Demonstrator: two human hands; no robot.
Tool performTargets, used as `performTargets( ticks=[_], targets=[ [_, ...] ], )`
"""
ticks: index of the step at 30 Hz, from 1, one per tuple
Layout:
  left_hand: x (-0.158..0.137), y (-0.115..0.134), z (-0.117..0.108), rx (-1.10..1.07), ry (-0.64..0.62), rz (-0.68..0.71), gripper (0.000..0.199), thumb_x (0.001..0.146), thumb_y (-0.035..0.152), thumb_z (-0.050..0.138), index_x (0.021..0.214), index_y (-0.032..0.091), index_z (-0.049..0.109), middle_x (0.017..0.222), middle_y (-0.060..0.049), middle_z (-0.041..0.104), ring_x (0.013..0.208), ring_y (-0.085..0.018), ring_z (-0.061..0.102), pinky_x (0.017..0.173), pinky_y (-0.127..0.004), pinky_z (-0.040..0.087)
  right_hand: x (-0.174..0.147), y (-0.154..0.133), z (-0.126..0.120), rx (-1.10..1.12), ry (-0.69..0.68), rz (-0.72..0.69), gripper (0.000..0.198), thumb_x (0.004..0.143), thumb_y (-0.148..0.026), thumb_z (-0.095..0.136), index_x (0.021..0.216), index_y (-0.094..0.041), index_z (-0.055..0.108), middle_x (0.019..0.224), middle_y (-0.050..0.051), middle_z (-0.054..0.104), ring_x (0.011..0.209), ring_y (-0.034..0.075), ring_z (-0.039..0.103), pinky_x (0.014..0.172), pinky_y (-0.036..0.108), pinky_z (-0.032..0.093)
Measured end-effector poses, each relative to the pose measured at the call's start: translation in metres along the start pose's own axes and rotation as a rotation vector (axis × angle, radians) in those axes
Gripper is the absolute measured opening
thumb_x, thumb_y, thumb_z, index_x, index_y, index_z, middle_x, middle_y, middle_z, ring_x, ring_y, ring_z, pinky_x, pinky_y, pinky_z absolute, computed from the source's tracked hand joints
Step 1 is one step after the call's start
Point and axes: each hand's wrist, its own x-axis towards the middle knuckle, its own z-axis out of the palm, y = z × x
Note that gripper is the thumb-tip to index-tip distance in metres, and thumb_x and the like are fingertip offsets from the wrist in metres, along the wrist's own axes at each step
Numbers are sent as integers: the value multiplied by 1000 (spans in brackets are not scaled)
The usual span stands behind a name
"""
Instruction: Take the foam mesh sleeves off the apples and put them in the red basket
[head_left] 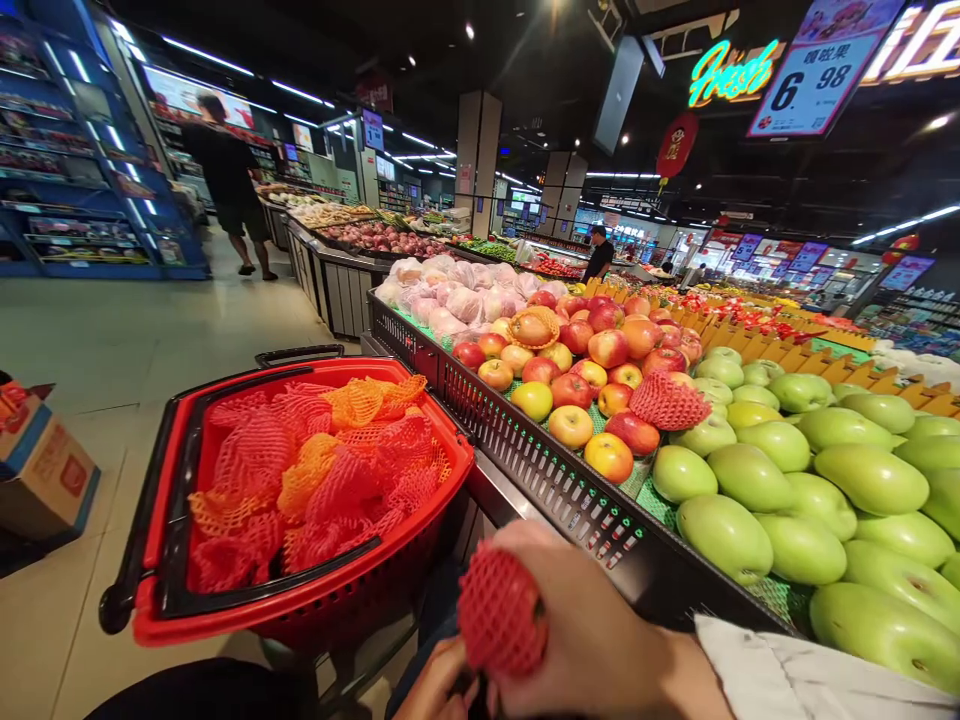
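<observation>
An apple in a red foam net is held low in front of me, beside the fruit display. My right hand is closed around its right side, and a bit of reddish skin shows there. At the lower edge my left hand pinches the bottom of the foam net; part of this hand is cut off by the frame. Left of both hands, a red shopping basket holds a heap of red and orange foam nets.
Loose red-yellow apples and green fruit fill the display behind a black slatted edge. A netted fruit lies among them. A cardboard box stands at left. One person is in the aisle.
</observation>
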Motion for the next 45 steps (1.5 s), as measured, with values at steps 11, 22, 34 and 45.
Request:
performTargets(
  ticks=[11, 22, 34, 45],
  targets=[
    [22, 69, -35, 700, 217, 228, 20, 94, 20, 59, 107, 25, 73, 75, -1, 69, 60, -12, 64, 58, -19, 52, 49, 71, -158, -789, 820, 78, 68, 74, -26, 73, 139, -21, 52, 135, 18, 39, 129, 39, 45, 106, 52, 44],
    [67, 107, -76, 1225, 434, 213, 27, 95, 29, 55, 114, 21, 72, 122, -14, 65, 118, -29, 59, 103, -48, 50, 61, 108, -150, -1072, 521, 20, 65, 97, -48, 50, 153, -16, 42, 154, 24, 41, 140, 42, 36, 108, 60, 38],
    [87, 114, -90, 1427, 724, -346, 51, 94, 50, 50, 120, 11, 71, 143, -26, 55, 144, -44, 36, 112, -67, 32, 59, 89, -136, -1008, 438, -172, 41, 95, -42, 54, 124, -16, 68, 131, 16, 63, 121, 35, 53, 98, 51, 46],
    [75, 127, -103, 1399, 1055, -48, 31, 96, 37, 47, 116, 18, 61, 118, -15, 69, 118, -34, 62, 112, -55, 34, 57, 80, -128, -992, 514, -255, 33, 95, -37, 57, 118, -16, 69, 130, 17, 65, 123, 35, 55, 99, 51, 45]
  ],
)
